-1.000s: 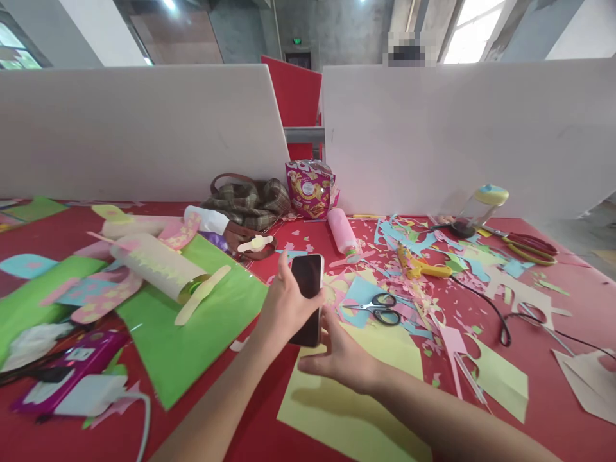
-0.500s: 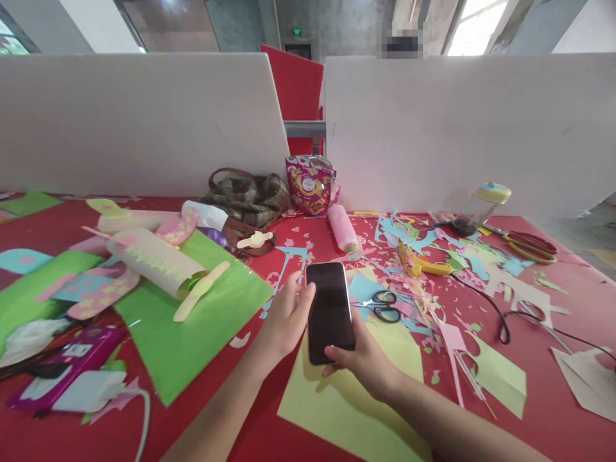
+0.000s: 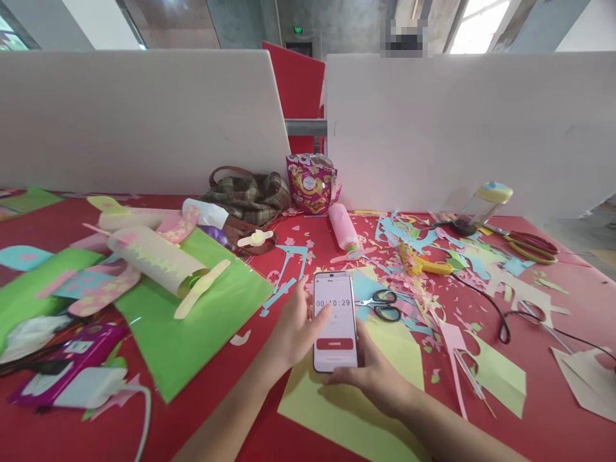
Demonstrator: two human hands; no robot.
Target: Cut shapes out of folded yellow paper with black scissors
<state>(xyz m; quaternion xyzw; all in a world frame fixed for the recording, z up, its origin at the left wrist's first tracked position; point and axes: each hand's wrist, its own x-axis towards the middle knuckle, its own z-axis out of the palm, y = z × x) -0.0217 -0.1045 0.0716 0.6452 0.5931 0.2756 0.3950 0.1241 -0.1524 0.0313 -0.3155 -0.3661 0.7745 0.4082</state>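
Note:
A smartphone [image 3: 335, 324] is held upright between both hands, its lit screen showing a timer and a red button. My left hand [image 3: 297, 324] grips its left edge, with the thumb over the screen. On the lower right edge, my right hand [image 3: 368, 366] is closed around it, the thumb near the bottom of the screen. Under the hands lies a yellow paper sheet [image 3: 346, 404]. Black-handled scissors [image 3: 385, 305] rest just right of the phone, on blue paper. The fingers behind the phone are hidden.
Left are a green sheet [image 3: 173, 346], a decorated paper tube [image 3: 154, 256] and a purple power strip [image 3: 79, 359]. A yellow glue gun [image 3: 421, 262], paper scraps, a clear jar [image 3: 484, 206] and larger scissors [image 3: 529, 247] lie right. A snack bag [image 3: 312, 186] stands behind.
The phone's dark screen has lit up and shows a timer. Phone and hands have shifted slightly right and down. My left thumb has moved further over the screen.

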